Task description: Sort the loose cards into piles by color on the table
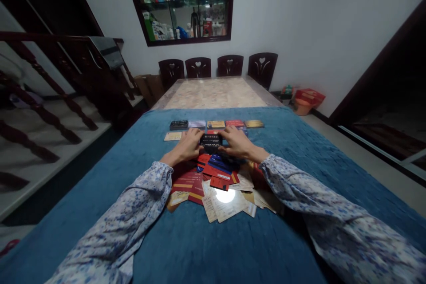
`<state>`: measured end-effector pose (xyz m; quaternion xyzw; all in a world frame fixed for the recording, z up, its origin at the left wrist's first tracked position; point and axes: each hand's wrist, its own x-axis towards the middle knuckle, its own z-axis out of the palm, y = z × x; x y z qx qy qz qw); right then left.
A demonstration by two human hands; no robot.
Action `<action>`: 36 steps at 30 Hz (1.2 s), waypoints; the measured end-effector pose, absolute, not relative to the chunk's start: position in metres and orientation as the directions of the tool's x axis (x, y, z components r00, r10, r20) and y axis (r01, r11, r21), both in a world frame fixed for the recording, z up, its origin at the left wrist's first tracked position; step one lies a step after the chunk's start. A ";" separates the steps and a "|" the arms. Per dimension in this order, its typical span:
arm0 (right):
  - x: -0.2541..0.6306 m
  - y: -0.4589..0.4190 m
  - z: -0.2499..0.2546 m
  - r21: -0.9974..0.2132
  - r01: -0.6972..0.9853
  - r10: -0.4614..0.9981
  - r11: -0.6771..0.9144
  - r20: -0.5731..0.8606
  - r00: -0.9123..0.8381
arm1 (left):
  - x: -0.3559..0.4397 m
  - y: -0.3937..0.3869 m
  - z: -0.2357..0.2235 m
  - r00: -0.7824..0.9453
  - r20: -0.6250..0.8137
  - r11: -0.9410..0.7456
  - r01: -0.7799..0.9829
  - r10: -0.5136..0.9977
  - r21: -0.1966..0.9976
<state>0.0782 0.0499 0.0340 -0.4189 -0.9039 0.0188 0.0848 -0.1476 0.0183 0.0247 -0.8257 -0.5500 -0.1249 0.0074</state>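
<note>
Cards are what we handle: our left hand (187, 145) and right hand (237, 143) pinch one black card (211, 140) between the fingertips. Just beyond the fingers a row of five cards (216, 124) lies sorted; one more sits left. Behind the wrists, a large loose pile (216, 186) remains on the blue cloth (299, 151).

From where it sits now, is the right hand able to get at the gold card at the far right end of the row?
Probably yes. The right hand is on the black card, which the left hand also holds. The gold card lies flat just beyond on the blue cloth, with nothing between.
</note>
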 end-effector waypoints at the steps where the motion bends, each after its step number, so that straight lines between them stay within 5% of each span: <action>1: 0.073 0.052 0.035 -0.109 0.751 0.758 0.652 0.132 -0.639 | -0.153 0.018 0.025 0.358 0.216 -0.390 0.912 0.908 0.127; 36: -0.077 0.140 0.053 -0.068 0.719 0.722 0.691 0.046 -0.690 | -0.292 0.104 0.028 0.182 0.161 -0.203 0.971 0.970 0.127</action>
